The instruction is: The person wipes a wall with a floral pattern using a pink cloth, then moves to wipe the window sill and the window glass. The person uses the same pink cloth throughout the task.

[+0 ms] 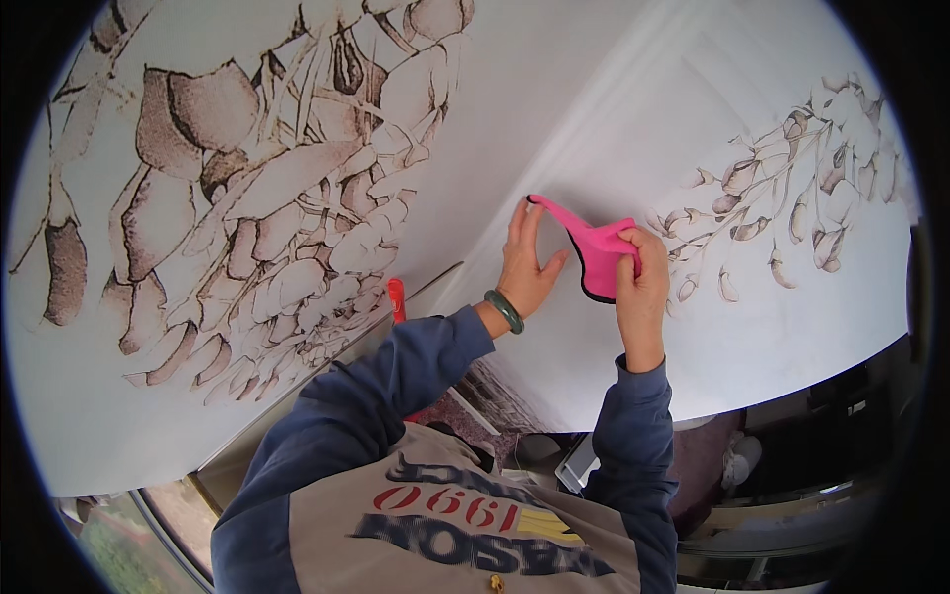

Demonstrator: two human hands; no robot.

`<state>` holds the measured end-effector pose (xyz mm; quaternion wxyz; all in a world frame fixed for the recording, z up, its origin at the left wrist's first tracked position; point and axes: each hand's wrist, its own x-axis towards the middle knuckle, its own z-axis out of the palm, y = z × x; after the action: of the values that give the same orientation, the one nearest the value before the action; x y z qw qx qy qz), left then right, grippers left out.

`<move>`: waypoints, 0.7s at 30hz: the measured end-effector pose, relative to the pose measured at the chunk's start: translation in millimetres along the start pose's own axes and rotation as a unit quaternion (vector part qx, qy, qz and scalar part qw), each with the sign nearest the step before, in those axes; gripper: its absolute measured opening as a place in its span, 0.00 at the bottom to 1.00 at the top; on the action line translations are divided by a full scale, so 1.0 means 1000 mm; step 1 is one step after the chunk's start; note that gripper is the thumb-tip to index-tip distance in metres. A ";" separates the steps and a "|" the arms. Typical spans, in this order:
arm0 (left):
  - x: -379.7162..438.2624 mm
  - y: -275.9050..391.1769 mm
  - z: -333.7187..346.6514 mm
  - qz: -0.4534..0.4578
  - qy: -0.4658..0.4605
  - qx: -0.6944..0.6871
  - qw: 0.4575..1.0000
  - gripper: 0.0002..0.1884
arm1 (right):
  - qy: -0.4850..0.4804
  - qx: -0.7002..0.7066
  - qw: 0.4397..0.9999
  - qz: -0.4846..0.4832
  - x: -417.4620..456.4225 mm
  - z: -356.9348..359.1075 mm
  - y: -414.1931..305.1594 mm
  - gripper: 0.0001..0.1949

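Observation:
A pink cloth (597, 260) with a black edge hangs bunched from my right hand (644, 278), whose fingers and thumb pinch it. One narrow end of the cloth stretches to the fingertips of my left hand (525, 260). That hand has its fingers extended and its thumb apart, close to the white surface; whether it touches the cloth's tip is hard to tell. A dark green bangle (505, 311) circles my left wrist. Both hands are in front of a white wall covering (616, 134) printed with brown flower branches (779, 171), beside a diagonal inside corner.
Larger flower drawings (252, 185) cover the left wall. A red-handled object (396, 299) stands near the corner, behind my left forearm. Below left is a window (126, 546). At lower right are dark furniture (809, 445) and a white object (742, 457).

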<state>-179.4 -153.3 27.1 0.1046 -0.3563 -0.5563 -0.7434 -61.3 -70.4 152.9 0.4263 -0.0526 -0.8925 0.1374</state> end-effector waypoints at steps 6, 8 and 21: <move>0.013 -0.016 0.005 -0.042 -0.029 0.012 0.999 0.26 | -0.052 -0.054 0.997 -0.023 0.005 -0.009 0.018 0.15; 0.014 -0.023 0.008 -0.056 -0.082 -0.017 0.995 0.18 | -0.052 -0.049 0.997 -0.021 0.006 -0.014 0.027 0.15; -0.007 0.025 0.048 -0.162 -0.041 -0.218 0.961 0.08 | 0.056 -0.152 0.956 -0.244 0.043 -0.049 0.035 0.16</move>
<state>-141.0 -120.9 47.8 -0.1202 -0.3055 -0.4343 -0.8388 -50.7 -17.9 204.3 0.4829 0.0949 -0.8634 -0.1109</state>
